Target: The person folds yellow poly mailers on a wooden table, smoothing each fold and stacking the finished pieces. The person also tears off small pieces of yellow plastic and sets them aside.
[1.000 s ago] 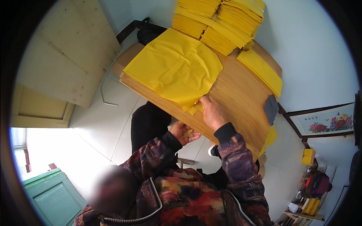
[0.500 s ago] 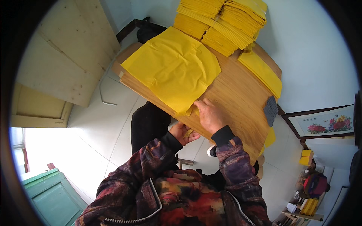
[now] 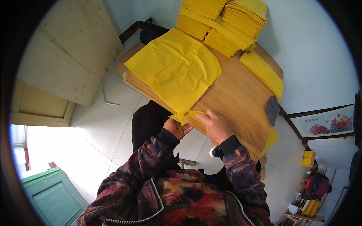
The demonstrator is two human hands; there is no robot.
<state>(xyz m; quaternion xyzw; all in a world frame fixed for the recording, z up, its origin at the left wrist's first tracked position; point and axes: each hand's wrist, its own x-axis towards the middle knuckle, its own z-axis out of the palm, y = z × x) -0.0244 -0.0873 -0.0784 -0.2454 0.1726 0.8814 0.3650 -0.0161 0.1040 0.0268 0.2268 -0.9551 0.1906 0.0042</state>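
A large yellow sheet [image 3: 175, 67], thin, wrinkled and cloth-like, lies across the left part of the wooden table [image 3: 230, 96]. Its near corner narrows into gathered strips at the table's front edge. Just below that edge, my left hand [image 3: 175, 129] is closed around this gathered corner, palm partly up. My right hand [image 3: 213, 124] rests over the table edge beside it, thumb and forefinger pinching the tip of a short yellow strip that reaches right from the corner. How the strip joins the sheet is hard to make out.
Tall stacks of folded yellow pieces [image 3: 222, 24] stand at the table's back, with a flatter yellow pile [image 3: 262, 73] to their right. A dark grey cloth [image 3: 272, 110] sits at the right edge. Wooden boards [image 3: 68, 45] lean at the left; a green cabinet [image 3: 52, 196] stands lower left.
My left hand has risen to the sheet's near corner and closed there. My right hand has shifted slightly right and down, drawing a yellow strip out sideways from the corner.
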